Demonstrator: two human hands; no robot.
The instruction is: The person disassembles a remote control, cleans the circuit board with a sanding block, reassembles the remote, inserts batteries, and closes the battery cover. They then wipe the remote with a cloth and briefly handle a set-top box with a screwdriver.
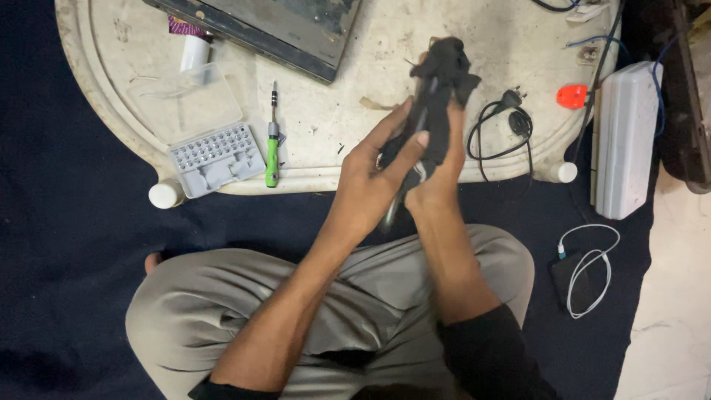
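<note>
My left hand (pixel 378 174) and my right hand (pixel 437 174) are raised together above my lap, at the near edge of a low white table (pixel 348 133). Both grip a thin dark flat object (pixel 400 200) whose metallic lower edge shows between them; its kind I cannot tell. A black cloth (pixel 443 70) is bunched over its upper part, pressed on by my right hand's fingers. My left thumb and fingers clamp the object's left side.
On the table lie a green-handled screwdriver (pixel 272 148), an open grey bit case (pixel 215 155) with a clear lid, a dark flat device (pixel 281 26), a black cable with plug (pixel 503 126) and a small red item (pixel 572 96). A white box (pixel 626 141) and white cable (pixel 589 270) rest on the dark floor cloth.
</note>
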